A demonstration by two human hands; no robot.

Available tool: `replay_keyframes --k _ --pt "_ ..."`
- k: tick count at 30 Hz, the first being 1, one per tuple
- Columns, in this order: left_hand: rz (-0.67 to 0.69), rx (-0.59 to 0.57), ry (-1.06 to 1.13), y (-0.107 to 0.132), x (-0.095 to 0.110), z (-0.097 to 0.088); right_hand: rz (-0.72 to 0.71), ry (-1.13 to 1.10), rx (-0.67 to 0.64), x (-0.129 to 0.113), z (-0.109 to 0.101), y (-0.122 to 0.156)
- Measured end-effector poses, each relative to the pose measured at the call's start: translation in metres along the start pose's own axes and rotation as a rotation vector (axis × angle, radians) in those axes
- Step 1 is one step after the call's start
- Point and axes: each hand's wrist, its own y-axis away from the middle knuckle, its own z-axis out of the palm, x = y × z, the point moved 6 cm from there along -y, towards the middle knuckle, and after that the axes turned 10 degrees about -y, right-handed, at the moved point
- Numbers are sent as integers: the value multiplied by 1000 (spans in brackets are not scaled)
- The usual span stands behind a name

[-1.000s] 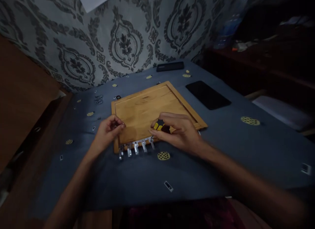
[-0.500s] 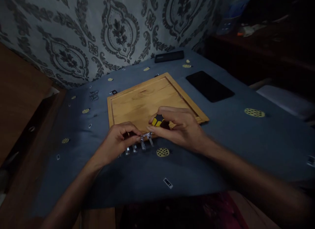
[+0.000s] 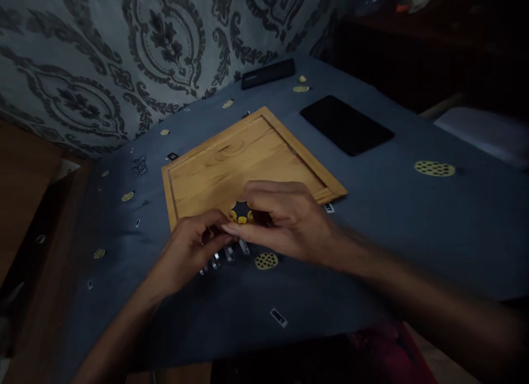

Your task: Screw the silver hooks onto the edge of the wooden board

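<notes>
A framed wooden board (image 3: 231, 166) lies on the blue patterned cloth. Along its near edge runs a metal hook rail (image 3: 229, 254), several shiny hooks sticking out toward me; its upper part is hidden by my fingers. My left hand (image 3: 188, 249) is closed in a pinch at the rail and the board's near edge. My right hand (image 3: 287, 218) is closed round a short black-and-yellow screwdriver (image 3: 242, 212), handle end up, over the rail. The fingers hide the screwdriver's tip. The two hands' fingertips meet at the rail.
A dark phone-like slab (image 3: 346, 125) lies right of the board, and a black case (image 3: 268, 74) lies behind it near the patterned wall covering. Small metal pieces (image 3: 139, 165) sit to the left. The table's near edge (image 3: 256, 351) drops off toward me.
My right hand has moved left along the rail with the screwdriver, closer to my left hand, and the handle now stands more end-on. The whole view has shifted slightly.
</notes>
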Motion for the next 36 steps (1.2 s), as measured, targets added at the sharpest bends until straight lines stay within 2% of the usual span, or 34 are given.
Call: replay_keyframes --k 10,17,27,36 --pt "138 -4 -198 -1 11 2 -11 -18 0 -1 -3 0" --pt "115 75 -254 -3 11 -1 -6 -21 -3 1 -3 0" --pt "93 55 -260 -1 1 3 8 -2 -17 1 -2 1" --pt "149 64 -299 -3 1 7 3 -40 -30 0 -2 0"
